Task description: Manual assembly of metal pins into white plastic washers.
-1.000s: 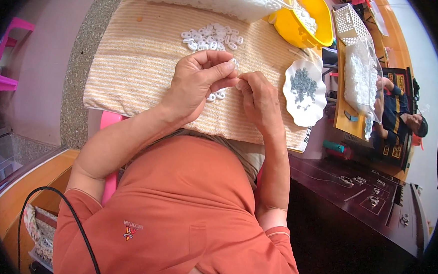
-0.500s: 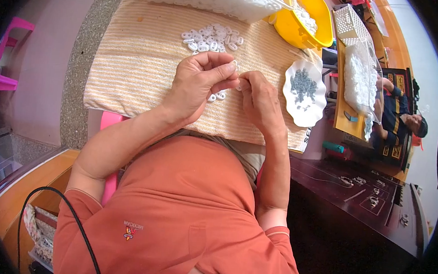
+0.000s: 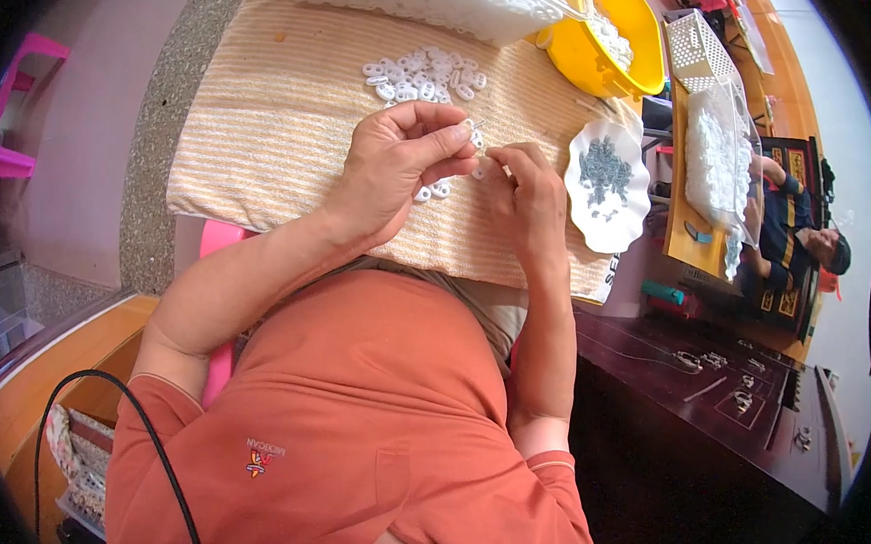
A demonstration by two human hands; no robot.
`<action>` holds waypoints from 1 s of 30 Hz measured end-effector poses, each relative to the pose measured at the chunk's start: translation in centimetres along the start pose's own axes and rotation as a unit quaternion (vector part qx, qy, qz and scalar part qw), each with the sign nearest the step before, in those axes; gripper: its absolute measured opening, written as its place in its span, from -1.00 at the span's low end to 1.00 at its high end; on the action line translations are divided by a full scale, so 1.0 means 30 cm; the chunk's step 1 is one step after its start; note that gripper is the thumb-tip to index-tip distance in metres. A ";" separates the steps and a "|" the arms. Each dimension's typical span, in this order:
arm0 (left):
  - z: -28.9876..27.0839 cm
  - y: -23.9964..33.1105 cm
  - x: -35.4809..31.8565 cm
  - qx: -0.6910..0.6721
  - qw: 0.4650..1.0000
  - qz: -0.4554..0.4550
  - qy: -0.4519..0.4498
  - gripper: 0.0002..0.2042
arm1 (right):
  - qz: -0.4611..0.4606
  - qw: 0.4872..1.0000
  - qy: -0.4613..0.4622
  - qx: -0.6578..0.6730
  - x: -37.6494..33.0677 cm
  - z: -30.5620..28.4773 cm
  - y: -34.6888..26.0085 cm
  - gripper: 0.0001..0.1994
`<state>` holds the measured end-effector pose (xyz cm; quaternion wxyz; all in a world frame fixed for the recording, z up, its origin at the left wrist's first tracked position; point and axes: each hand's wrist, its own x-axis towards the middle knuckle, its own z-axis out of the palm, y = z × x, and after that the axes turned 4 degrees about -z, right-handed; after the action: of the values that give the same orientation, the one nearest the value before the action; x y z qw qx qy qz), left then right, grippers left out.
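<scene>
My left hand (image 3: pixel 397 165) is closed in a pinch over the striped towel (image 3: pixel 265 132), its thumb and forefinger on a small white oval plastic piece with holes (image 3: pixel 477 137). Just to the right, my right hand (image 3: pixel 529 203) has its thumb and fingertips pressed together; whatever is between them is too small to make out. A few white pieces (image 3: pixel 439 188) lie under my left hand. Beyond it spreads a loose pile of similar white oval pieces (image 3: pixel 428 72). Right of my right hand stands a white wavy-edged dish (image 3: pixel 633 224) with many tiny dark grey bits (image 3: pixel 604 170).
At the far edge stand a clear box of white pieces (image 3: pixel 402 6) and a yellow basin (image 3: pixel 588 62). On the right are a perforated white basket (image 3: pixel 696 49), another filled clear box (image 3: pixel 717 155), a seated person (image 3: pixel 797 229) and a dark table (image 3: pixel 669 366).
My right hand has drawn slightly right, away from my left fingertips, and more of the white piece shows. My left hand has stayed in place.
</scene>
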<state>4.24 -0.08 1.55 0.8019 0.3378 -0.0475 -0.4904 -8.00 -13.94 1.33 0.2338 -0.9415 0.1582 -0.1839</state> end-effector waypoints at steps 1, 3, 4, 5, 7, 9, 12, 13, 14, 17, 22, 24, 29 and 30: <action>-0.001 0.001 0.000 0.000 1.000 0.001 0.001 -0.89 | 0.000 1.000 0.000 0.000 -0.006 -0.002 -0.012 -0.90; -0.012 -0.004 0.004 0.000 1.000 -0.001 -0.005 -0.87 | 0.046 0.998 -0.028 -0.024 -0.011 -0.007 -0.043 -0.90; -0.015 -0.005 0.005 0.000 1.000 -0.003 -0.012 -0.85 | 0.046 0.998 -0.028 -0.025 -0.009 -0.011 -0.052 -0.90; -0.015 -0.007 0.004 0.000 1.000 -0.003 -0.012 -0.85 | 0.048 0.998 -0.037 -0.028 -0.008 -0.014 -0.059 -0.90; -0.002 -0.006 0.001 -0.002 1.000 0.000 -0.001 -0.88 | 0.052 0.997 -0.046 -0.033 -0.009 -0.016 -0.057 -0.89; -0.004 -0.007 0.001 -0.002 1.000 0.000 -0.002 -0.88 | 0.017 0.999 -0.048 0.000 -0.013 -0.010 -0.042 -0.89; -0.003 -0.007 0.000 -0.003 1.000 -0.001 -0.002 -0.88 | 0.047 0.998 -0.050 0.000 -0.013 -0.015 -0.039 -0.90; -0.002 -0.006 0.000 -0.004 1.000 -0.002 -0.002 -0.88 | 0.047 0.998 -0.050 0.000 -0.012 -0.019 -0.036 -0.90; -0.005 -0.008 0.000 -0.004 1.000 -0.002 -0.002 -0.88 | 0.024 0.999 -0.041 0.004 -0.010 -0.023 -0.032 -0.89; -0.012 -0.010 0.003 0.002 1.000 -0.009 -0.009 -0.86 | -0.001 0.999 -0.044 -0.001 -0.003 -0.050 -0.036 -0.87; -0.010 -0.009 0.002 0.013 1.000 -0.010 -0.001 -0.86 | -0.032 0.998 -0.054 -0.026 -0.005 -0.069 -0.023 -0.85; -0.006 -0.009 0.000 0.017 1.000 -0.010 0.000 -0.86 | -0.043 0.995 -0.072 -0.047 -0.010 -0.073 -0.011 -0.85; -0.008 -0.015 0.001 0.023 1.000 -0.020 0.003 -0.87 | -0.044 0.991 -0.105 -0.066 -0.013 -0.076 -0.001 -0.84; -0.007 -0.015 -0.002 0.023 1.000 -0.018 0.001 -0.87 | -0.046 0.990 -0.110 -0.069 -0.013 -0.078 -0.004 -0.82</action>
<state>3.97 -0.06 1.13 0.7849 0.3574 -0.0517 -0.5035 -9.31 -14.59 3.19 0.1758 -0.9762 0.1000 -0.0781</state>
